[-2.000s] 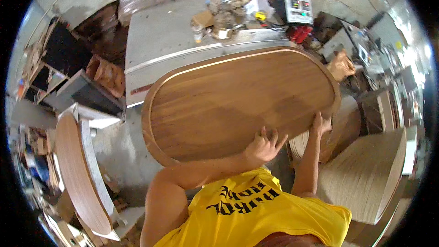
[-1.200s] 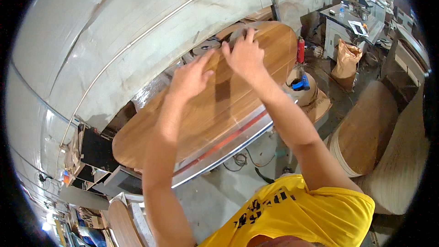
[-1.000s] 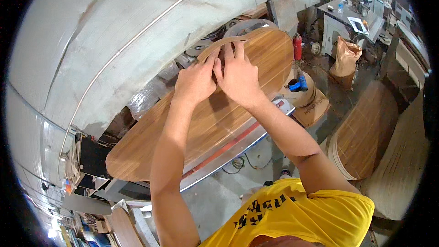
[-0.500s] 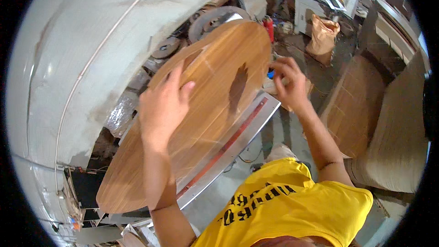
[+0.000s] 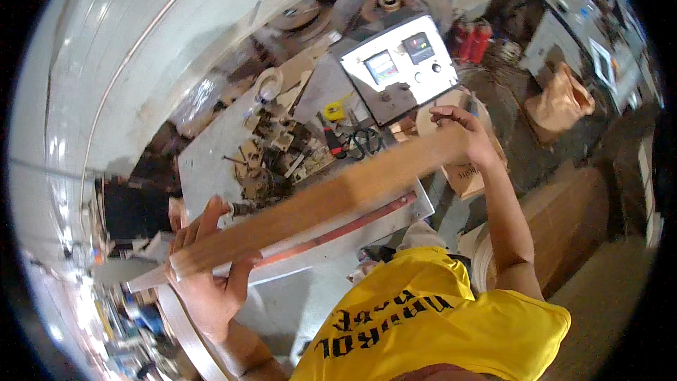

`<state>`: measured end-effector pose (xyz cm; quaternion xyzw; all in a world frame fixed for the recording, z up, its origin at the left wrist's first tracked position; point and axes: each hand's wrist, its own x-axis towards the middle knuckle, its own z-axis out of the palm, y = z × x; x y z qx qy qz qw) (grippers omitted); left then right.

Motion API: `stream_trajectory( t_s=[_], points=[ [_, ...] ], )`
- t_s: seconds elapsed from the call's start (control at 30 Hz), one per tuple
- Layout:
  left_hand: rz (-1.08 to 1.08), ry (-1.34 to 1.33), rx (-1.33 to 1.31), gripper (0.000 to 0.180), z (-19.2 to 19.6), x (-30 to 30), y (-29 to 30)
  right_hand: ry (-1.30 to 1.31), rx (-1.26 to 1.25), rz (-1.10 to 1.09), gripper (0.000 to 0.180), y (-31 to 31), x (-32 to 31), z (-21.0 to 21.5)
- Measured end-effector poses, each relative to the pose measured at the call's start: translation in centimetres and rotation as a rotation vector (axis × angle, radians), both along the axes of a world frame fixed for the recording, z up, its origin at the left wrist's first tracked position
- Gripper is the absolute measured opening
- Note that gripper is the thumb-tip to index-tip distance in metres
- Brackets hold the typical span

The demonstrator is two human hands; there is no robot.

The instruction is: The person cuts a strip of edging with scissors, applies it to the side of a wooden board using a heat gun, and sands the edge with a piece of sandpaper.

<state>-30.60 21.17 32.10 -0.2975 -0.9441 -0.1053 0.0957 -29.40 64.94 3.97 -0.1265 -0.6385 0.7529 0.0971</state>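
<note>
A long wood-grain board (image 5: 345,194) is tipped up so that I see it as a narrow band, slanting from lower left to upper right. My left hand (image 5: 211,286) is closed round its near left end, thumb on the near side and fingers over the far side. At the far right end my right hand (image 5: 471,140) grips the board, its fingers curled over the edge. Below the board runs the grey worktable's front edge, with a red strip (image 5: 338,229) along it.
Behind the board, the table holds a metal mechanism (image 5: 264,162), a yellow tape measure (image 5: 337,109) and a red-and-black tool (image 5: 331,141). A lit control panel (image 5: 402,63) stands at the back. Red cylinders (image 5: 474,41) and a brown paper sack (image 5: 560,102) are farther right.
The board went from lying broad face up to standing nearly edge-on, uncovering the mechanism and control panel. My left hand moved down and left to its end; my right hand took hold of it.
</note>
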Motion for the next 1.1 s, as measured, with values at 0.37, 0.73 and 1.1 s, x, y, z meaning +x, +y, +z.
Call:
stream_trajectory(
  t_s=[0.37,0.73,1.1],
  points=[
    [0.120,0.137,-0.055,0.066,-1.1,5.2,0.4,0.059,0.639,1.031,0.048,-7.2,-15.6,-1.4],
    [0.223,0.168,-0.048,0.062,-0.1,6.1,2.8,-0.058,1.559,1.082,0.046,-13.6,-17.9,-8.5],
    [0.204,0.111,-0.069,0.060,0.1,5.3,2.2,-0.203,1.231,0.988,0.039,-12.1,-18.7,-9.8]
  ],
)
